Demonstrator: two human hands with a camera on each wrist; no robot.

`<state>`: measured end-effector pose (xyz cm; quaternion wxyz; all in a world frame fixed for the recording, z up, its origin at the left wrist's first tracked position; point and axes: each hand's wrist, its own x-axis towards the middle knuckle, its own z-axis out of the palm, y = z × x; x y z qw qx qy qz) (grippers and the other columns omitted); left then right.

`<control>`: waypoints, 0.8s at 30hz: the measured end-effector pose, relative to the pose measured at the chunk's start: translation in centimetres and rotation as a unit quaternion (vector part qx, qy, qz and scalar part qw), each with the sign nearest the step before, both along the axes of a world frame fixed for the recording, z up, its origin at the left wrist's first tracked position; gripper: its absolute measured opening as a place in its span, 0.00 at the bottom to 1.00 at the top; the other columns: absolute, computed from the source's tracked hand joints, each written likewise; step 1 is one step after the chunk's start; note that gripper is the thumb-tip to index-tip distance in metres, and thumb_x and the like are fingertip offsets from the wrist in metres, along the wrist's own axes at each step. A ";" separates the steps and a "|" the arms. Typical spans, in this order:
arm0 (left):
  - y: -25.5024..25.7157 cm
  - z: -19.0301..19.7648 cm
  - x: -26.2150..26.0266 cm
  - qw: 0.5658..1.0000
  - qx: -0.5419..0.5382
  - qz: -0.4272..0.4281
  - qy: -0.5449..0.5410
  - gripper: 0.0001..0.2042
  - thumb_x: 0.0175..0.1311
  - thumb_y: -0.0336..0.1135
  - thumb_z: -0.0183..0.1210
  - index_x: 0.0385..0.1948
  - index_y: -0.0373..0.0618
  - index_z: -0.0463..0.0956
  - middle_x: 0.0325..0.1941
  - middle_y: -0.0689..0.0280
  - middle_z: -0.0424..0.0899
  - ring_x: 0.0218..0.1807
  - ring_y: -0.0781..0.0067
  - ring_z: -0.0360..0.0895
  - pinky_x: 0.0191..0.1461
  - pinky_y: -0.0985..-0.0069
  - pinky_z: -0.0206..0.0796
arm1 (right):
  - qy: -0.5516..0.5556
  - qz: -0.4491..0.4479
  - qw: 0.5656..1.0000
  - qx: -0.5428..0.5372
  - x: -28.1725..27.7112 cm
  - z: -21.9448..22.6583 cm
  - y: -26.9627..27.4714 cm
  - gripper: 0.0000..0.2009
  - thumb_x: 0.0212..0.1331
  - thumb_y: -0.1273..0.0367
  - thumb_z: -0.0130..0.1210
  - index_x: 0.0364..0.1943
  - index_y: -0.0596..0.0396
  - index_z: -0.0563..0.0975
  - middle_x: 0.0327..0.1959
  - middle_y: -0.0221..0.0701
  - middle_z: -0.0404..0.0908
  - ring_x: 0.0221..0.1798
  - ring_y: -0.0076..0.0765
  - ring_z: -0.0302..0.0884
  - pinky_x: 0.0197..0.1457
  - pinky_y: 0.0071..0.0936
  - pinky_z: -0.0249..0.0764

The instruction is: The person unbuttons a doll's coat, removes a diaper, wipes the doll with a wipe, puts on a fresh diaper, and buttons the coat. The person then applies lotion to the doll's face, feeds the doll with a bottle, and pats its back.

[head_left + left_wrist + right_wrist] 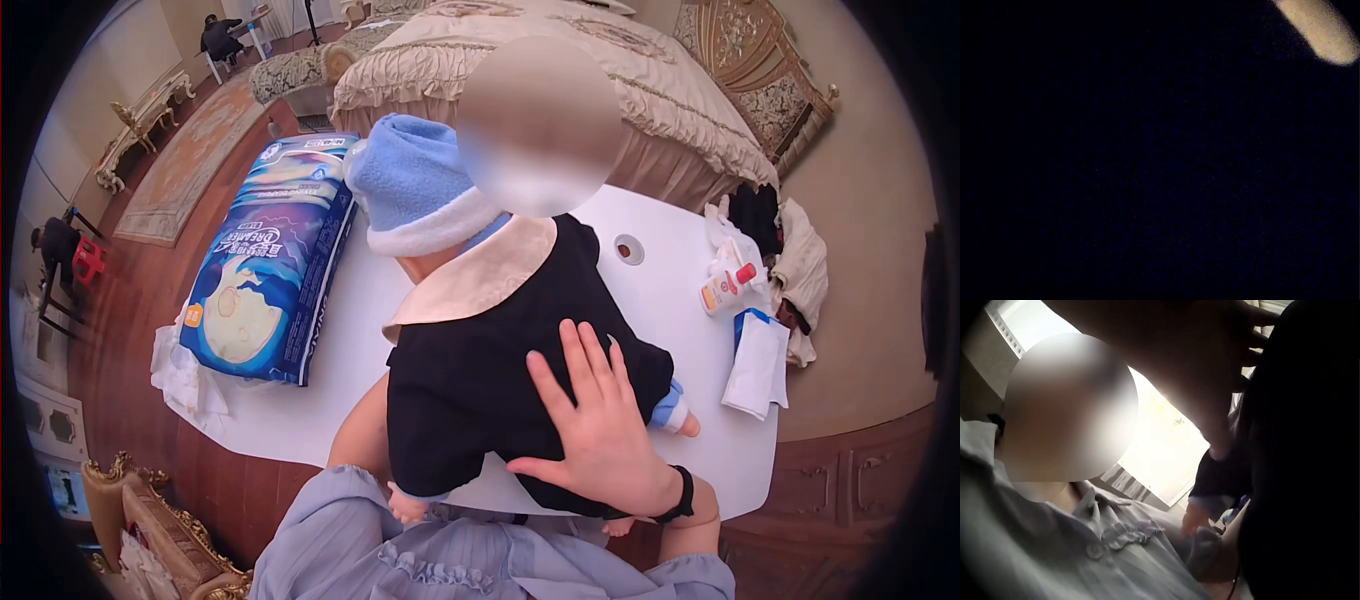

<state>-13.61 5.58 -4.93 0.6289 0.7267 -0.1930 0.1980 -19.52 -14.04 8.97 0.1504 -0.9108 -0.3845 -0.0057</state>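
Observation:
A baby doll (520, 390) in black clothes with a cream collar (490, 290) and a blue fleece hat (415, 180) lies back-up over the table's near edge. My right hand (605, 445) rests flat on its lower back, fingers spread. In the right wrist view, the spread fingers (1257, 350) lie against the black cloth. My left forearm (362, 440) passes beneath the doll, whose body hides that hand in the head view. The left wrist view is almost black, with one pale finger (1325, 31) at its upper right corner.
On the white table (660, 470) a blue diaper pack (270, 260) lies at left. At right are a red-capped bottle (727, 288), a white-and-blue packet (755, 365) and piled clothes (800, 260). A round white item (628, 248) sits beyond the doll. Behind stands a bed (660, 110).

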 end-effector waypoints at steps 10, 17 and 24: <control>0.2 6.4 1.4 0.995 0.020 0.008 -0.099 0.33 0.47 0.37 0.71 0.59 0.42 0.71 0.51 0.59 0.83 0.49 0.59 0.82 0.53 0.67 0.73 | 0.022 -0.087 0.988 0.123 4.7 2.1 0.7 0.47 0.61 0.45 0.58 0.75 0.58 0.49 0.72 0.64 0.52 0.74 0.70 0.52 0.76 0.48 0.52; 0.0 12.8 1.3 0.967 0.048 0.116 -0.223 0.21 0.44 0.38 0.69 0.44 0.45 0.81 0.42 0.62 0.86 0.45 0.57 0.84 0.50 0.69 0.73 | 0.036 0.041 0.953 0.298 8.3 6.5 -2.3 0.43 0.66 0.46 0.50 0.75 0.60 0.49 0.76 0.50 0.53 0.79 0.51 0.50 0.79 0.35 0.46; -4.3 23.4 10.6 0.947 -0.036 0.138 -0.287 0.26 0.54 0.26 0.56 0.60 0.40 0.71 0.55 0.54 0.80 0.49 0.57 0.83 0.50 0.68 0.75 | 0.115 0.000 0.905 0.410 6.3 11.0 -5.4 0.37 0.72 0.51 0.43 0.76 0.59 0.46 0.78 0.45 0.48 0.81 0.43 0.43 0.81 0.33 0.38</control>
